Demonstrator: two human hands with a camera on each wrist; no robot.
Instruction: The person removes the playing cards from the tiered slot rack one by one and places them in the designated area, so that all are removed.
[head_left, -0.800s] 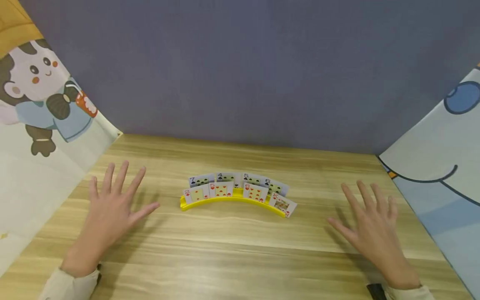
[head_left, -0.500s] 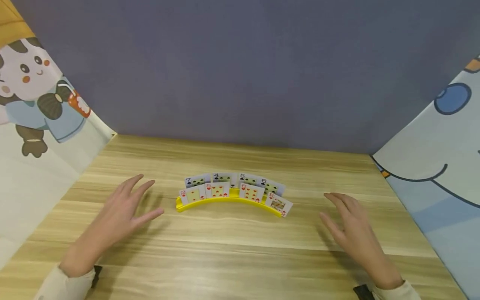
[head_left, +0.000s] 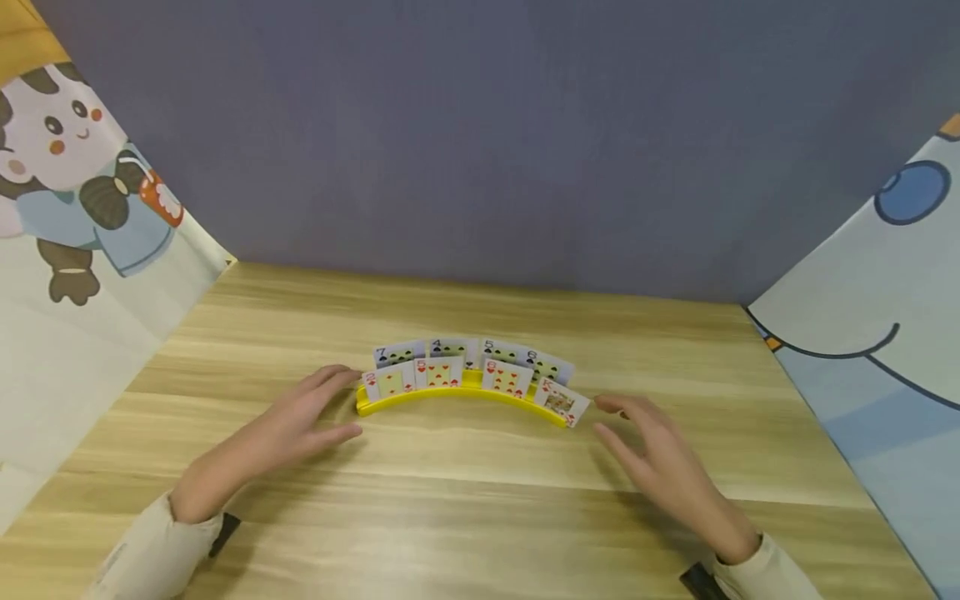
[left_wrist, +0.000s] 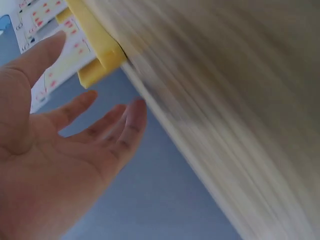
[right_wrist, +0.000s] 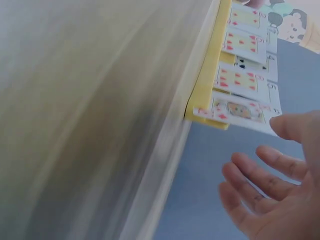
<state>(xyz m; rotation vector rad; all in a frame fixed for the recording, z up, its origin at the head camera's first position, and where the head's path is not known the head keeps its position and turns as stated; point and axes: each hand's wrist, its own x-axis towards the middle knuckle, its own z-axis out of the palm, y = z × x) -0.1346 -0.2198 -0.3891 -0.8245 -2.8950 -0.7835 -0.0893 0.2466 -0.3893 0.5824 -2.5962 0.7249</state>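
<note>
A curved yellow card holder [head_left: 465,383] stands mid-table, bearing two rows of upright playing cards. The back row shows black spades, such as the four of spades [head_left: 450,348]. In front are red cards, with a tilted king of diamonds [head_left: 561,403] at the right end. My left hand [head_left: 288,429] is at the holder's left end, thumb and fingers apart and holding nothing. At the opposite end my right hand [head_left: 660,458] is near the king, its fingers loosely bent around air. Both wrist views show the palms bare, beside the holder's ends [left_wrist: 102,60].
The wooden table [head_left: 465,533] runs back to a dark blue-grey partition [head_left: 480,142]. Cartoon-printed panels flank it, one on the left [head_left: 82,333] and one on the right [head_left: 840,333].
Both hands have moved inward from the table's sides to the two ends of the card holder. Their spread fingers have drawn closer together. Holder and cards stay in place.
</note>
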